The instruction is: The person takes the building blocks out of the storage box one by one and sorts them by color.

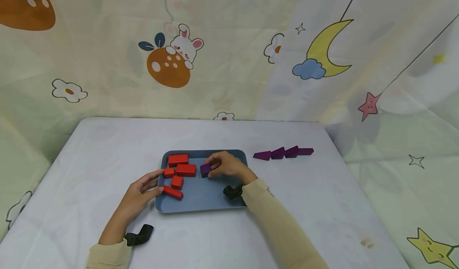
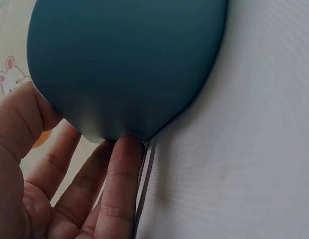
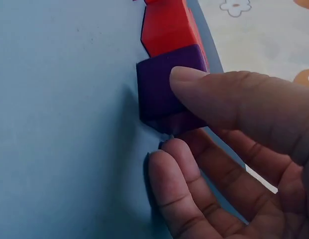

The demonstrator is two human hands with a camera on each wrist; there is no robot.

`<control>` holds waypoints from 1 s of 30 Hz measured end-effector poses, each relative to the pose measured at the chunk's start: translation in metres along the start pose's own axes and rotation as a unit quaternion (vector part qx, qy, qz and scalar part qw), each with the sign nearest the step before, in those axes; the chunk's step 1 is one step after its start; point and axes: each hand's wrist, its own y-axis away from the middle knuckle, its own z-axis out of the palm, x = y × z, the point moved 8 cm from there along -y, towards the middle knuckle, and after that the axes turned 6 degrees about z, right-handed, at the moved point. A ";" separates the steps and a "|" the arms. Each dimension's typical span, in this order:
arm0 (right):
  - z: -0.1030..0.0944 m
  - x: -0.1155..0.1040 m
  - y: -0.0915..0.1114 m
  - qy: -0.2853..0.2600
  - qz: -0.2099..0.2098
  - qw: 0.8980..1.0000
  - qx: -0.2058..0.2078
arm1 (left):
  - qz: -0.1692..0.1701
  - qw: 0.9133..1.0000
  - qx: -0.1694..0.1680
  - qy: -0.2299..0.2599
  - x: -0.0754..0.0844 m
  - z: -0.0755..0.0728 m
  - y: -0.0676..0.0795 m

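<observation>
My right hand (image 1: 227, 166) pinches a small purple block (image 1: 205, 170) above the blue-grey tray (image 1: 204, 203). In the right wrist view the thumb lies on one face of the purple block (image 3: 166, 89), with the fingers below it. My left hand (image 1: 138, 193) holds the tray's left edge. The left wrist view shows the thumb and fingertips against the tray's outer side (image 2: 129, 64). Several red blocks (image 1: 186, 170) lie in the left half of the tray, just left of the purple one.
To the right of the tray, several purple blocks (image 1: 277, 153) lie in a row on the white table (image 1: 201, 241). A black wrist-worn device (image 1: 140, 236) sits on each wrist. Behind the table hangs a printed cloth (image 1: 229, 69).
</observation>
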 end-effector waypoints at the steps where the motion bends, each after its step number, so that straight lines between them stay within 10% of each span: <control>1: -0.001 0.000 0.000 0.002 -0.001 1.000 0.003 | 0.000 1.000 0.000 0.000 0.000 0.001 0.000; 11: -0.029 -0.002 0.020 -0.058 -0.056 0.996 0.047 | 0.002 1.000 -0.003 0.012 0.000 0.003 -0.003; 30: -0.120 0.035 0.101 -0.184 -0.130 0.957 0.181 | 0.000 1.000 0.007 -0.017 0.001 0.002 0.001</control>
